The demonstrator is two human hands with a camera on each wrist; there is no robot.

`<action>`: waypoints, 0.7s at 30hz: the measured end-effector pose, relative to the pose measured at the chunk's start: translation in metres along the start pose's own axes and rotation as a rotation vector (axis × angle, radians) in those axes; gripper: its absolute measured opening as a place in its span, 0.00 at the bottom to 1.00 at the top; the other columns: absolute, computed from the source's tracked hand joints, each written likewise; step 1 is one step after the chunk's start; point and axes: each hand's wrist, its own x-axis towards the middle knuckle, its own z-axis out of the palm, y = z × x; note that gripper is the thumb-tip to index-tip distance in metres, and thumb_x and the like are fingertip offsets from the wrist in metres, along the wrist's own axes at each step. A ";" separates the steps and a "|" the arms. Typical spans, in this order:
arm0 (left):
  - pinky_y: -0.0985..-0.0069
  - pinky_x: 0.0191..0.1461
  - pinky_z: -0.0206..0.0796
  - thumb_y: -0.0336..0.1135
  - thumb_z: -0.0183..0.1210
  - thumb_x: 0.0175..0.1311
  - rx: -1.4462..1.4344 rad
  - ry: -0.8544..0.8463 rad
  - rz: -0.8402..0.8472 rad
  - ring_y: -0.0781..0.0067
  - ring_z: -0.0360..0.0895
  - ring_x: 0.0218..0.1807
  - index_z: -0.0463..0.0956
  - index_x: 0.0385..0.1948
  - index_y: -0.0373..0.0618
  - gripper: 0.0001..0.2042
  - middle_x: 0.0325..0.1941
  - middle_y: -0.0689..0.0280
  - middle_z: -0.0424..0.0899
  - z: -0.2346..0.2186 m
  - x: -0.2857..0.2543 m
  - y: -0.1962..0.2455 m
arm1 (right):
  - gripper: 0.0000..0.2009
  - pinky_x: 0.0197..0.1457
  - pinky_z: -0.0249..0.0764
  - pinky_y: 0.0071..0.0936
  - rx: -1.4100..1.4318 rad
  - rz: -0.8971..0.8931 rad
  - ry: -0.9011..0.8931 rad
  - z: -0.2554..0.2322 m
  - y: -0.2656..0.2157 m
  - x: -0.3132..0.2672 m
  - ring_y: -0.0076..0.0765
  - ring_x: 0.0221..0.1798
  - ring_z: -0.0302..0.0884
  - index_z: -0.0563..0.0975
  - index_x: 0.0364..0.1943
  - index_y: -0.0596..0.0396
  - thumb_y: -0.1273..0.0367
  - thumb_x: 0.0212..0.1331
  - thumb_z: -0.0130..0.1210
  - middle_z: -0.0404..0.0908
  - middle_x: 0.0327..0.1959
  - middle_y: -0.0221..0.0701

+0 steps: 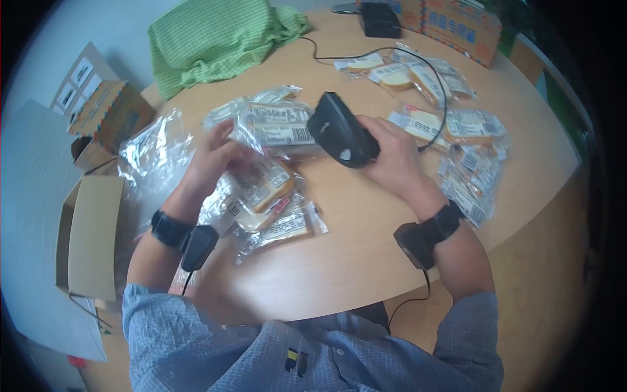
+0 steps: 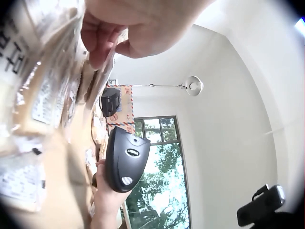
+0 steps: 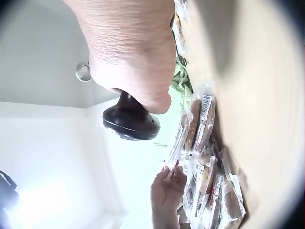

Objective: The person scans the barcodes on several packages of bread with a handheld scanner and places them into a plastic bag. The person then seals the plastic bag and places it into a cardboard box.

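Observation:
A black handheld barcode scanner [image 1: 341, 134] is gripped in my right hand [image 1: 397, 160], its head tilted over the table toward the left. My left hand [image 1: 215, 157] pinches the edge of a clear-wrapped bread packet [image 1: 277, 117] between thumb and fingers. That packet's printed side and barcode label face up, just left of the scanner head. Below it lie more wrapped bread packets [image 1: 264, 186], heaped close beside my left hand. In the right wrist view, the left fingers hold the raised packet [image 3: 178, 140] by one end, while the scanner [image 3: 131, 121] hangs under my right hand.
Several more bread packets [image 1: 473, 127] lie to the right, with the scanner's cable [image 1: 444, 85] running past them. Crumpled clear plastic [image 1: 157, 153] and an opened carton [image 1: 95, 235] are at left. A green checked cloth [image 1: 209, 42] and a printed box [image 1: 457, 29] stand behind.

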 end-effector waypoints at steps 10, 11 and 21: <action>0.83 0.28 0.65 0.28 0.51 0.56 0.647 -0.264 0.194 0.84 0.71 0.21 0.74 0.40 0.36 0.11 0.18 0.70 0.75 0.026 0.007 0.041 | 0.23 0.38 0.71 0.33 0.001 0.005 0.082 0.007 0.010 -0.004 0.41 0.35 0.76 0.74 0.41 0.55 0.73 0.32 0.62 0.78 0.33 0.35; 0.84 0.27 0.64 0.28 0.51 0.57 0.624 -0.258 0.265 0.85 0.71 0.22 0.75 0.38 0.37 0.09 0.19 0.70 0.75 0.033 0.010 0.047 | 0.23 0.37 0.71 0.33 -0.027 0.011 0.090 0.005 0.009 -0.003 0.41 0.35 0.76 0.73 0.41 0.55 0.72 0.32 0.62 0.78 0.33 0.34; 0.82 0.36 0.67 0.28 0.52 0.58 0.759 -0.587 0.728 0.82 0.72 0.31 0.74 0.38 0.35 0.09 0.29 0.66 0.77 0.151 0.057 0.114 | 0.25 0.42 0.69 0.37 -0.199 0.140 -0.211 0.014 0.016 -0.007 0.41 0.39 0.75 0.73 0.42 0.47 0.67 0.32 0.65 0.77 0.33 0.34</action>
